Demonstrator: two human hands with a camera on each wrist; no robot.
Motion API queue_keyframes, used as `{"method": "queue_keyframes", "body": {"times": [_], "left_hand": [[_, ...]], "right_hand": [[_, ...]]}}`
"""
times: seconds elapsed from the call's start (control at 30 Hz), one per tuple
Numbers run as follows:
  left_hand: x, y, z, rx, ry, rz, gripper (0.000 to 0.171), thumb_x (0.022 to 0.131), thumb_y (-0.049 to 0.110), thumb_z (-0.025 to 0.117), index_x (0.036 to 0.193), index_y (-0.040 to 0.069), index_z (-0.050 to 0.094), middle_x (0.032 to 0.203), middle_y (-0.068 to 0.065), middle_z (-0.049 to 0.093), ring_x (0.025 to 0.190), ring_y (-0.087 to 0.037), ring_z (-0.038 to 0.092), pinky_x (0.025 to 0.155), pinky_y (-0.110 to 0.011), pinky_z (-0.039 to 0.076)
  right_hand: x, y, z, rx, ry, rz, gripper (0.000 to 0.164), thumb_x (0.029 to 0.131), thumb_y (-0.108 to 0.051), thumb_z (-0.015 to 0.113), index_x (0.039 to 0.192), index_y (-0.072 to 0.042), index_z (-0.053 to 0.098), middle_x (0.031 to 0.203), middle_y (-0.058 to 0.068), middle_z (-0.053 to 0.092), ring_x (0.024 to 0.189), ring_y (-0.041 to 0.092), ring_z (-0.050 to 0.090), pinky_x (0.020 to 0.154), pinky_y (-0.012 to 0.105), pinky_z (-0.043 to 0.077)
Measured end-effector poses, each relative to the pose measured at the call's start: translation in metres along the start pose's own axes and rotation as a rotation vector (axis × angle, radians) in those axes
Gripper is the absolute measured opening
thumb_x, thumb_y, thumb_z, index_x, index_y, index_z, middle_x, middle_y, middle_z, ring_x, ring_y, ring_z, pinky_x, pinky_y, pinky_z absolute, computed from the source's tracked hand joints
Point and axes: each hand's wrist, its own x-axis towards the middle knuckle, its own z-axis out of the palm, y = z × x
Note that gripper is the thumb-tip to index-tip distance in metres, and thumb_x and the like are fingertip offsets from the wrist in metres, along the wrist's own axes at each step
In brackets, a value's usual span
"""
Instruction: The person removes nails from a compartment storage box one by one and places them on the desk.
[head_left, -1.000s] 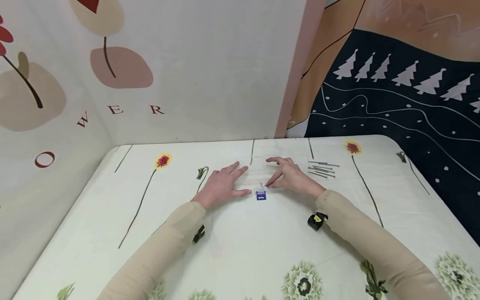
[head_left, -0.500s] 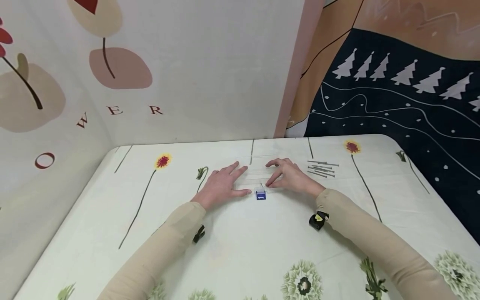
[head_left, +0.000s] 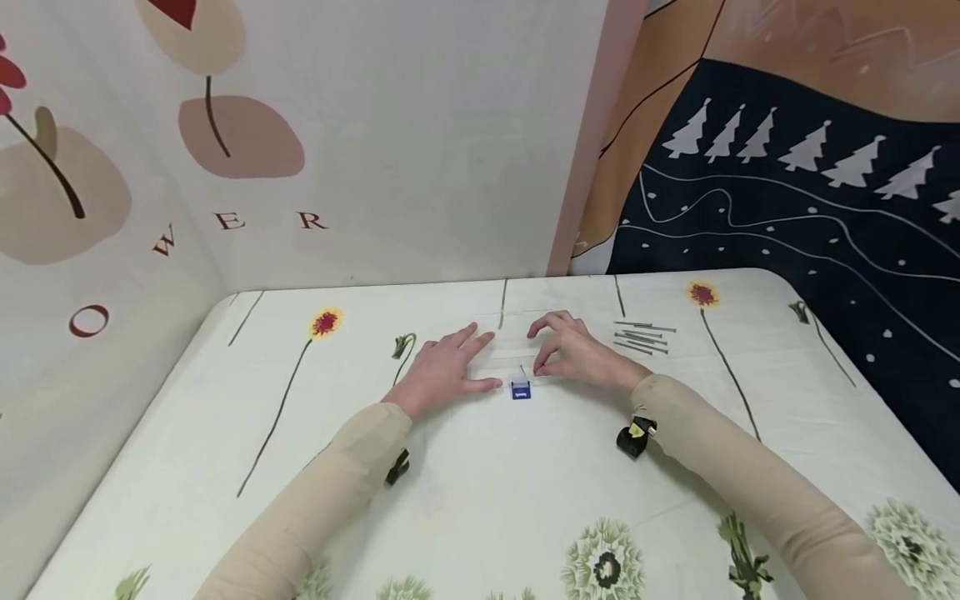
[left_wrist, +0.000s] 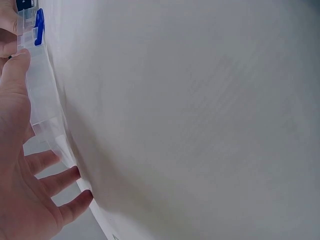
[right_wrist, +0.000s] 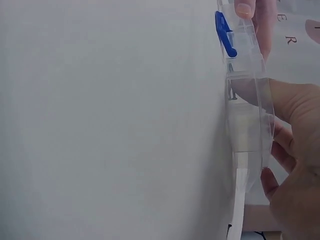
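A clear plastic case (head_left: pixel 506 354) with a blue latch (head_left: pixel 521 390) lies on the table between both hands. My left hand (head_left: pixel 441 373) rests at its left side, fingers spread and thumb along the front edge; in the left wrist view the fingertips are at the case's lower edge. My right hand (head_left: pixel 581 357) reaches into the case from the right, thumb and index finger pinched together at a nail. In the right wrist view, nails (right_wrist: pixel 232 94) stand out behind the clear wall, right at the thumb tip. The other right fingers are curled above the case.
Several loose nails (head_left: pixel 643 337) lie on the table right of the right hand. A white flower-print cloth (head_left: pixel 480 492) covers the table. A pale printed curtain (head_left: pixel 420 167) hangs behind it, and a dark tree-print cloth (head_left: pixel 795 192) at the right.
The right hand's thumb and index finger have shifted slightly to the right, and its other fingers have moved a little. The left hand and case have stayed in place.
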Motion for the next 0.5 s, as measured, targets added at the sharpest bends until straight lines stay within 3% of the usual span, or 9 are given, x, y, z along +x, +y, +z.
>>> {"method": "queue_keyframes", "body": {"times": [0.5], "left_hand": [[0.0,-0.001,0.0,-0.005,-0.002,-0.002,0.082,0.087,0.065,0.055,0.153,0.021,0.032,0.156,-0.012,0.026,0.135,-0.035,0.037,0.103,-0.054,0.034]], "right_hand": [[-0.005,0.002,-0.01,-0.067,-0.023,0.059,0.009,0.077,-0.015,0.082,0.079,-0.024,0.08,0.131,0.005,0.054,0.125,0.032,0.037,0.094,0.053,0.027]]}}
